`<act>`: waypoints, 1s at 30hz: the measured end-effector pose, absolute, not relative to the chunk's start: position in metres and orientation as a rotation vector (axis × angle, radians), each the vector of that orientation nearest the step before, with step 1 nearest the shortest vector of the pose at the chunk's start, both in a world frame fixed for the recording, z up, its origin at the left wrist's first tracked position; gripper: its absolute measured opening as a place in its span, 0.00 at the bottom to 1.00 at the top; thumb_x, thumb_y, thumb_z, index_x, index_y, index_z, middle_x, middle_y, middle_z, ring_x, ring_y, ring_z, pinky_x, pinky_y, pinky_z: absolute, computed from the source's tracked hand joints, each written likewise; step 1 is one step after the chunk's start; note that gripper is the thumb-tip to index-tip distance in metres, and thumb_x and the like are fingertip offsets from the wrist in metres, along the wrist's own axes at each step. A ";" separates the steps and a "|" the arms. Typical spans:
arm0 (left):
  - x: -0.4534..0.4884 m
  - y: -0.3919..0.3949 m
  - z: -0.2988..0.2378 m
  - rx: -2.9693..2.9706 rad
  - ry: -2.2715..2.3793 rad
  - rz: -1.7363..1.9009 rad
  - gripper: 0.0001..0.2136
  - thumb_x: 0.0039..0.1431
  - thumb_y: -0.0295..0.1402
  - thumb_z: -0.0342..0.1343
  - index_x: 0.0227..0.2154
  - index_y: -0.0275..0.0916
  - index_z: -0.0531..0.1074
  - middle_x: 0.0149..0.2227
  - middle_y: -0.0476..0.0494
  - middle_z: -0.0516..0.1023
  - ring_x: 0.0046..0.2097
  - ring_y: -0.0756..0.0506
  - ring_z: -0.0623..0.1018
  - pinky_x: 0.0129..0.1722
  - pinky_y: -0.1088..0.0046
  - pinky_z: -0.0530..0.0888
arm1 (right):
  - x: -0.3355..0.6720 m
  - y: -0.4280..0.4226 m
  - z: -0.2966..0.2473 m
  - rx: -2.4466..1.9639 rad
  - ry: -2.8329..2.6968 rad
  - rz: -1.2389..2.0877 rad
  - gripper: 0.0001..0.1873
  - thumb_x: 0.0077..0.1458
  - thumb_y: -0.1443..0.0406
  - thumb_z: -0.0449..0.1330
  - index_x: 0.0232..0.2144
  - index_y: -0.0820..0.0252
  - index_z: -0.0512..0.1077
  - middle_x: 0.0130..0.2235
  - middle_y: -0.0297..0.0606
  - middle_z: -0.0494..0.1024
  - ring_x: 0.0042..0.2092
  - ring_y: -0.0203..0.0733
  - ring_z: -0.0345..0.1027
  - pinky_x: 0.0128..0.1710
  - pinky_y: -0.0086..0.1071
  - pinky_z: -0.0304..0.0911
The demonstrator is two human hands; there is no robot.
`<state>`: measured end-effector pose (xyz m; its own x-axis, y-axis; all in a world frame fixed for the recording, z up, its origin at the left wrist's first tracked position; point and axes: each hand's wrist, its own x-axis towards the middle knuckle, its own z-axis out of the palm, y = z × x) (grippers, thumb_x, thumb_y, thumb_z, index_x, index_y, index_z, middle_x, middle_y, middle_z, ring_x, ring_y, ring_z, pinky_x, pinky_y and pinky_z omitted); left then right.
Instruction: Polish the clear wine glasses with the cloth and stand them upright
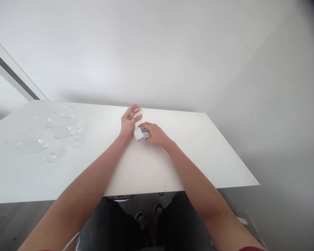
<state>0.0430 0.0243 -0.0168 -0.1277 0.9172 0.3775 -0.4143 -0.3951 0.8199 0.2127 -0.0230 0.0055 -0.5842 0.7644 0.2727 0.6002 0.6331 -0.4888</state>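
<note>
My left hand [129,120] is closed around a clear stemmed glass [136,111], its round rim facing up and its lower part hard to make out. Just below and to the right, my right hand [155,134] grips a crumpled white and grey cloth [141,134]. The cloth lies close beneath the glass, near my left wrist; whether the two touch I cannot tell. Both hands are over the far middle part of the white table [199,150].
Several clear glasses [58,122] stand close together on the table's left side, faint against the white top. A pale wall [157,52] rises behind the table, and another wall [285,139] is at the right. My legs are under the front edge.
</note>
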 end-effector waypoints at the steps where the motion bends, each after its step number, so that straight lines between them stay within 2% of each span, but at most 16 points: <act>1: 0.043 0.024 -0.016 1.132 0.676 1.691 0.28 0.46 0.43 0.76 0.52 0.48 0.79 0.59 0.39 0.77 0.58 0.37 0.78 0.52 0.61 0.77 | 0.212 -0.024 0.006 -1.109 -2.434 0.474 0.31 0.50 0.72 0.56 0.58 0.53 0.69 0.49 0.37 0.74 0.42 0.42 0.71 0.37 0.31 0.62; 5: 0.043 0.022 -0.017 1.191 0.714 1.665 0.27 0.48 0.43 0.75 0.53 0.49 0.79 0.59 0.39 0.77 0.60 0.36 0.76 0.52 0.60 0.77 | 0.211 -0.024 0.005 -1.174 -2.549 0.431 0.34 0.56 0.70 0.56 0.65 0.51 0.65 0.58 0.41 0.69 0.42 0.40 0.71 0.36 0.32 0.63; 8: 0.044 0.020 -0.016 1.243 0.763 1.657 0.28 0.47 0.43 0.76 0.53 0.49 0.79 0.58 0.40 0.78 0.62 0.35 0.75 0.56 0.57 0.75 | 0.210 -0.024 0.005 -1.195 -2.596 0.400 0.30 0.55 0.72 0.56 0.60 0.54 0.70 0.60 0.41 0.69 0.45 0.42 0.72 0.34 0.32 0.63; 11: 0.045 0.018 -0.015 1.309 0.786 1.631 0.29 0.47 0.44 0.76 0.54 0.49 0.79 0.59 0.40 0.78 0.63 0.34 0.75 0.58 0.55 0.74 | 0.207 -0.027 0.009 -1.258 -2.631 0.361 0.25 0.55 0.72 0.56 0.55 0.56 0.73 0.60 0.41 0.70 0.42 0.41 0.73 0.31 0.32 0.60; 16: 0.046 0.018 -0.014 1.351 0.799 1.638 0.32 0.48 0.47 0.75 0.57 0.48 0.77 0.59 0.38 0.78 0.64 0.34 0.74 0.58 0.55 0.73 | 0.206 -0.030 0.012 -1.372 -2.651 0.294 0.25 0.55 0.70 0.57 0.56 0.55 0.72 0.62 0.41 0.67 0.37 0.40 0.72 0.29 0.34 0.59; 21: 0.048 0.017 -0.014 1.351 0.797 1.590 0.36 0.46 0.47 0.76 0.59 0.49 0.75 0.60 0.37 0.77 0.65 0.33 0.72 0.52 0.58 0.76 | 0.207 -0.029 0.010 -1.418 -2.636 0.274 0.24 0.56 0.69 0.57 0.55 0.54 0.73 0.63 0.41 0.66 0.36 0.39 0.71 0.30 0.34 0.59; 30: 0.048 0.015 -0.012 1.339 0.739 1.573 0.32 0.48 0.45 0.75 0.57 0.49 0.76 0.62 0.37 0.76 0.66 0.35 0.71 0.54 0.60 0.75 | 0.206 -0.027 0.008 -1.426 -2.626 0.275 0.20 0.54 0.70 0.57 0.50 0.55 0.75 0.63 0.39 0.67 0.34 0.38 0.70 0.28 0.35 0.59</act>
